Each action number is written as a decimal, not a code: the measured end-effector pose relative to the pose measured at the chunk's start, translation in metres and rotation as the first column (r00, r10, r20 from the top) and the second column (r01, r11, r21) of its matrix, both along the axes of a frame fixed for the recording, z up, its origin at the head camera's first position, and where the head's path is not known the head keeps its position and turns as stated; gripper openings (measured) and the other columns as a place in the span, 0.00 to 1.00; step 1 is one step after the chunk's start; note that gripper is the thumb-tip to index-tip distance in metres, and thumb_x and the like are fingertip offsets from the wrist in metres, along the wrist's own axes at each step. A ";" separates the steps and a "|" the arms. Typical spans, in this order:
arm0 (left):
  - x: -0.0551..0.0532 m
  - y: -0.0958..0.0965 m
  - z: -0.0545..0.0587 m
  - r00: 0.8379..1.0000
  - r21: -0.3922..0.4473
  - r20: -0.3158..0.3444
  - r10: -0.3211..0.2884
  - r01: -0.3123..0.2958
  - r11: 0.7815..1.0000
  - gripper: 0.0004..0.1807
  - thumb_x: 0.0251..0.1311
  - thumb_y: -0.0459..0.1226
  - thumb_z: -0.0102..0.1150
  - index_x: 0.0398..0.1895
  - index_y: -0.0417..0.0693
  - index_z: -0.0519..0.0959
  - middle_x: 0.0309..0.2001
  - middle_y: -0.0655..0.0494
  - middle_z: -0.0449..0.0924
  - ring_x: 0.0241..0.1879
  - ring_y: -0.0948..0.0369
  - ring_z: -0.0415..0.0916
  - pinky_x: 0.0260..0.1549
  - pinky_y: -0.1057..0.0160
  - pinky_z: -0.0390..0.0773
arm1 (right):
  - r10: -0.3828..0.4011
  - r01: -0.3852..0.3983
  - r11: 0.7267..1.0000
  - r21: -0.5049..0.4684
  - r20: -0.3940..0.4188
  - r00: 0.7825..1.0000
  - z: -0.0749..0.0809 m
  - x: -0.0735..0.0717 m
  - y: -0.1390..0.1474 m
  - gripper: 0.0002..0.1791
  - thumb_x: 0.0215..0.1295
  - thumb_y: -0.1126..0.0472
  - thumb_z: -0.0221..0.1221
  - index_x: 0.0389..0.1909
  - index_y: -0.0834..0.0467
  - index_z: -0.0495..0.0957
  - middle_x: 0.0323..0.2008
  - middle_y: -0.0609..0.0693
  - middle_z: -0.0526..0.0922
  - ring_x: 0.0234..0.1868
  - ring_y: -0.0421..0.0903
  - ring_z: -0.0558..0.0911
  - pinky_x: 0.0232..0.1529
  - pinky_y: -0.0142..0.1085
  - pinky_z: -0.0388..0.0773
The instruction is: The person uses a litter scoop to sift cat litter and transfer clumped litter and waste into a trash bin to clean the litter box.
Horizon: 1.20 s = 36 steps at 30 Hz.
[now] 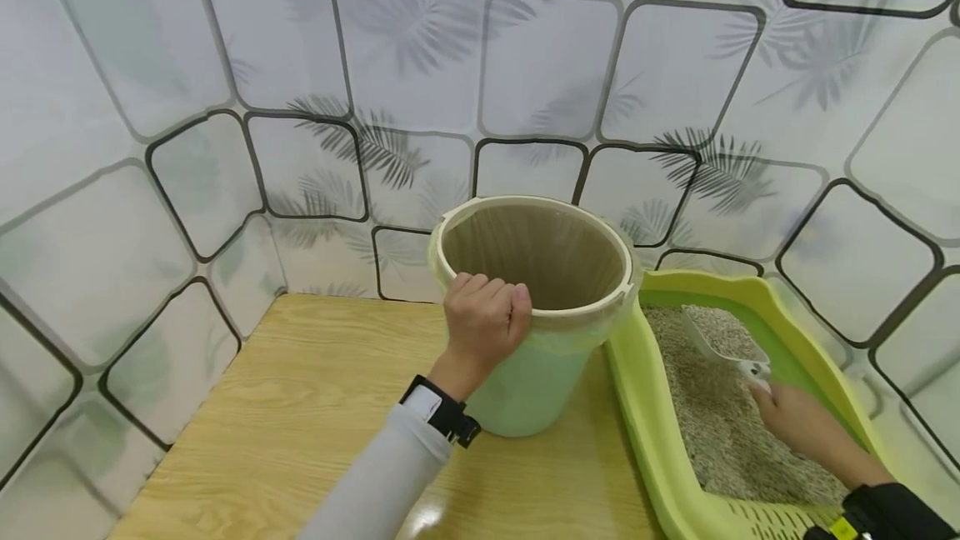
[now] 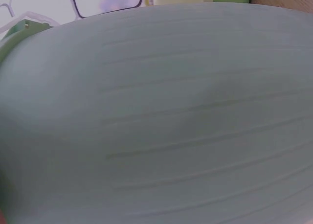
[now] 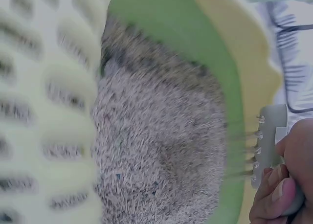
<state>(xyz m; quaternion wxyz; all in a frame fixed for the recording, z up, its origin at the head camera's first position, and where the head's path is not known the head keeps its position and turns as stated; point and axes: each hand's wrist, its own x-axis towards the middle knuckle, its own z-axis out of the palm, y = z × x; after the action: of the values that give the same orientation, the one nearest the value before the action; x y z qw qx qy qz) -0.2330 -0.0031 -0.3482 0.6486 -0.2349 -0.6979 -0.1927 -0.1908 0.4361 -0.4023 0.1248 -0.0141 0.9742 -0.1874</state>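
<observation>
My left hand [image 1: 483, 315] grips the near rim of a pale green trash bin [image 1: 528, 390], which has a liner folded over its cream ring. The bin's ribbed side [image 2: 171, 111] fills the left wrist view. My right hand [image 1: 806, 427] holds a litter scoop [image 1: 720, 336] by its handle, with grey-beige litter lying in its bowl. The scoop is over the litter [image 1: 735, 440] in a yellow-green litter box [image 1: 637, 407]. In the right wrist view the fingers [image 3: 279, 190] curl round the handle, and blurred streaks trail from the scoop's edge [image 3: 264, 145].
Bin and litter box stand side by side on a wood-grain tabletop [image 1: 315, 407]. A slotted ledge [image 3: 54, 111] runs along the box's near end. Patterned sheeting [image 1: 420, 48] rises behind the table and at both sides.
</observation>
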 end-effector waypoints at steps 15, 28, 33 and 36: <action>0.002 -0.006 -0.009 1.000 0.020 0.005 0.005 -0.005 1.000 0.30 0.71 0.39 0.40 0.05 0.49 0.61 0.08 0.59 0.57 0.11 0.59 0.55 0.19 0.62 0.63 | -0.055 0.079 0.994 0.073 -0.286 0.957 0.018 0.007 -0.022 0.30 0.82 0.47 0.28 0.21 0.58 0.62 0.16 0.49 0.62 0.16 0.44 0.61 0.20 0.38 0.59; 0.005 -0.001 0.002 1.000 0.020 0.007 -0.027 0.027 0.999 0.30 0.71 0.39 0.41 0.05 0.49 0.61 0.08 0.58 0.57 0.12 0.59 0.55 0.20 0.61 0.63 | -0.112 0.127 0.992 0.015 -0.371 0.922 0.025 0.011 -0.014 0.28 0.82 0.47 0.28 0.30 0.65 0.61 0.20 0.54 0.63 0.18 0.48 0.63 0.21 0.40 0.59; 0.004 0.002 0.001 0.999 0.017 0.015 -0.029 0.029 0.999 0.30 0.72 0.40 0.40 0.05 0.49 0.61 0.08 0.58 0.57 0.12 0.59 0.55 0.20 0.61 0.64 | -0.103 0.125 0.992 0.035 -0.369 0.924 0.027 0.013 -0.009 0.28 0.82 0.47 0.29 0.32 0.66 0.62 0.20 0.54 0.64 0.17 0.49 0.64 0.20 0.40 0.59; 0.002 0.004 0.001 0.999 0.015 0.016 -0.033 0.032 0.999 0.30 0.72 0.40 0.41 0.05 0.49 0.61 0.08 0.58 0.58 0.12 0.59 0.55 0.20 0.61 0.64 | -0.078 0.120 0.989 0.090 -0.371 0.925 0.028 0.014 -0.007 0.26 0.82 0.48 0.31 0.32 0.66 0.62 0.19 0.53 0.64 0.16 0.48 0.64 0.19 0.39 0.59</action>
<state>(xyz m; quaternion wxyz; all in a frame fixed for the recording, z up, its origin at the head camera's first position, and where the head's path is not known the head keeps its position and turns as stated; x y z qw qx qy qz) -0.2310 0.0006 -0.3474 0.6415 -0.2397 -0.6977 -0.2104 -0.1768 0.4294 -0.3743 -0.0680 0.0075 0.9887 -0.1330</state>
